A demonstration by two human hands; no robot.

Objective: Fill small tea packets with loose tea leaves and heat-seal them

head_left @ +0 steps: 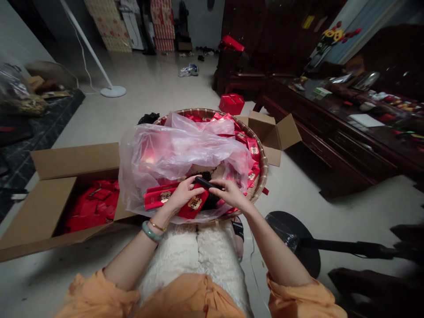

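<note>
Holding things above a woven basket (264, 170)
Left hand (180, 195) is gripping a red packet (194, 203), right hand (231, 193) a black object (205, 182); loose grip could drop them.

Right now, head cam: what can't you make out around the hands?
Head view:
Black object: one end hidden by the right hand.
Red packet: part hidden by the left hand.
Basket: most contents hidden by the plastic bag.
Cardboard box: lower packets hidden by the top ones.
</note>
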